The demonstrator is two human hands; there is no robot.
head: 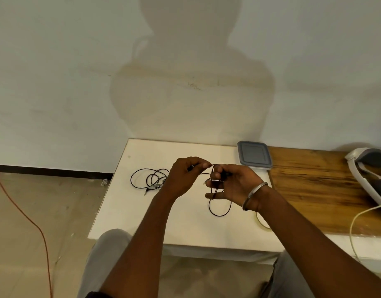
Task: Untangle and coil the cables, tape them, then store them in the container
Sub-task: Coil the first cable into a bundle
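A thin black cable hangs in a loop from my right hand, which grips its gathered turns above the white table. My left hand pinches a strand of the same cable close beside the right thumb. A second black cable lies loosely looped on the table to the left of my hands, its plug ends resting at the front. A grey lidded container stands shut at the back, right of my hands. A roll of tape peeks out beneath my right wrist.
A wooden board adjoins the white table on the right. A white and grey device with a white cord lies at the far right. An orange cord runs across the floor on the left. The wall stands right behind the table.
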